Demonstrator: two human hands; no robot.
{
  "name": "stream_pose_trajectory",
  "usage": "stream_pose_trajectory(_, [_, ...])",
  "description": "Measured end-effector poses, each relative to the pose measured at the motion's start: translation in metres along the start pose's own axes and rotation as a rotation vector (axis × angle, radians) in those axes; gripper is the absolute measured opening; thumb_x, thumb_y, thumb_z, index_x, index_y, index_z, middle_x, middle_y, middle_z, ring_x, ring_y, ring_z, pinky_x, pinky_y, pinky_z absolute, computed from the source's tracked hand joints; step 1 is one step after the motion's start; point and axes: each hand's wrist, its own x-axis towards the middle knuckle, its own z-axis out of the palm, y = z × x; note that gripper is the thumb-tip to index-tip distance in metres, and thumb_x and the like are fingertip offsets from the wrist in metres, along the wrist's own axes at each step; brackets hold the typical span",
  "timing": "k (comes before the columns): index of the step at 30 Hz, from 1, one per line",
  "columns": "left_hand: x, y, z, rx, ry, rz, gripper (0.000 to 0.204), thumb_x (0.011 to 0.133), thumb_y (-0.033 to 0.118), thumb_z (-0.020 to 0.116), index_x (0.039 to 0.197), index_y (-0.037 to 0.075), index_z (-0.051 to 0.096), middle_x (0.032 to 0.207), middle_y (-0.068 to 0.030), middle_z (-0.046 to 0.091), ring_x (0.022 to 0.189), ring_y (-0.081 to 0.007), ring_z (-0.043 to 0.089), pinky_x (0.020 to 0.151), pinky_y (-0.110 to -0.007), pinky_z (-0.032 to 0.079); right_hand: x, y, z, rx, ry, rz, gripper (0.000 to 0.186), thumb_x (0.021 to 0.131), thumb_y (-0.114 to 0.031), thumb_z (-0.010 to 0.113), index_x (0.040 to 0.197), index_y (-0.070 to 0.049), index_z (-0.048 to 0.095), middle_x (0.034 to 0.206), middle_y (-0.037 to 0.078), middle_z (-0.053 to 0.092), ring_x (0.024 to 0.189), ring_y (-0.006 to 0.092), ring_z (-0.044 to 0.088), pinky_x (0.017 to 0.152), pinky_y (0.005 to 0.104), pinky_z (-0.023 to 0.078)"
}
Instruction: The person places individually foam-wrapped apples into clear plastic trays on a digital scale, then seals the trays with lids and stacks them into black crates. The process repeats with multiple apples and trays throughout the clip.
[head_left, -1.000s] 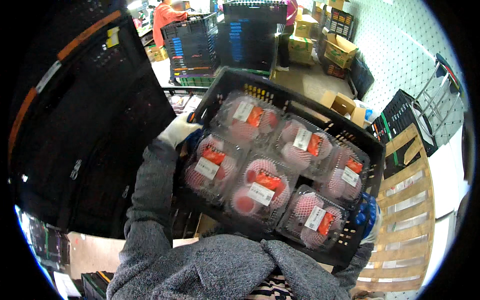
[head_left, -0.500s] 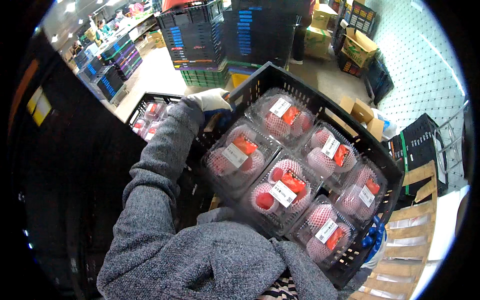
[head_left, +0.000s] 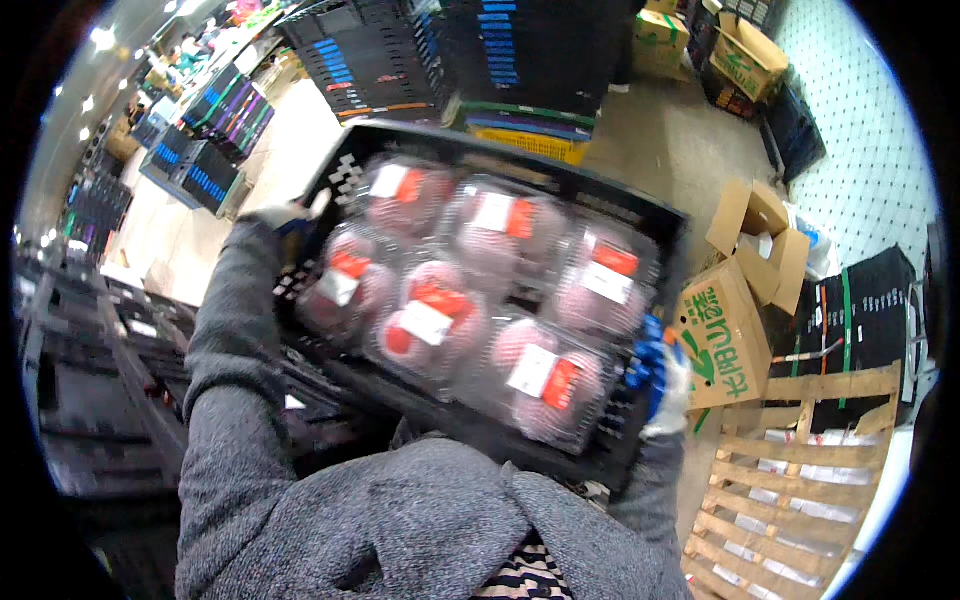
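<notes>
A black plastic crate [head_left: 610,200] is held up in front of my body, slightly blurred. Several clear plastic clamshell packs [head_left: 432,318] lie inside, with round pinkish-red fruit in foam nets and red-and-white labels. At the crate's left end, my left hand [head_left: 292,222], in a pale glove, closes on the wall; its fingers are partly hidden. My right hand [head_left: 660,378], in a blue-and-white glove, is wrapped round the right end.
Tall stacks of black crates [head_left: 365,60] stand ahead, with a yellow crate [head_left: 530,143] low among them. To the right are open cardboard boxes [head_left: 735,330] and a wooden pallet [head_left: 800,455]. Dark crates [head_left: 100,370] fill the left side.
The loaded crate has swung left and levelled out, both hands moving with it. My view has turned, and the second crate of fruit packs at left no longer shows.
</notes>
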Motion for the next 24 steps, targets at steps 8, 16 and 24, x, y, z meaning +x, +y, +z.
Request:
stream_pose_trajectory(8, [0.064, -0.332, 0.053, 0.331, 0.104, -0.191, 0.041, 0.081, 0.037, 0.062, 0.105, 0.004, 0.065, 0.098, -0.0208, 0.066, 0.092, -0.034, 0.062, 0.079, -0.041, 0.049, 0.088, 0.123, 0.159, -0.096, -0.158, 0.261, 0.036, 0.082, -0.014, 0.071, 0.112, 0.0, 0.056, 0.095, 0.005, 0.061, 0.077, 0.0116, 0.057, 0.068, 0.026, 0.05])
stream_pose_trajectory(16, [0.09, -0.442, 0.071, 0.186, 0.14, -0.518, 0.041, 0.088, 0.024, 0.056, 0.122, 0.001, 0.054, 0.117, -0.0174, 0.059, 0.107, -0.0282, 0.057, 0.09, -0.035, 0.045, 0.071, 0.207, 0.247, -0.405, -0.198, 0.182, 0.054, 0.08, -0.022, 0.073, 0.122, 0.0, 0.046, 0.094, 0.008, 0.062, 0.082, 0.0182, 0.058, 0.075, 0.0309, 0.05])
stream_pose_trajectory(24, [0.229, -0.266, -0.037, -0.251, 0.508, 0.232, 0.053, 0.089, 0.013, 0.061, 0.136, -0.002, 0.04, 0.129, -0.0166, 0.051, 0.116, -0.0257, 0.05, 0.101, -0.035, 0.037, 0.067, 0.22, 0.245, -0.27, -0.608, 0.582, 0.058, 0.081, -0.027, 0.073, 0.125, -0.004, 0.043, 0.113, 0.013, 0.057, 0.102, 0.0213, 0.052, 0.092, 0.0327, 0.042])
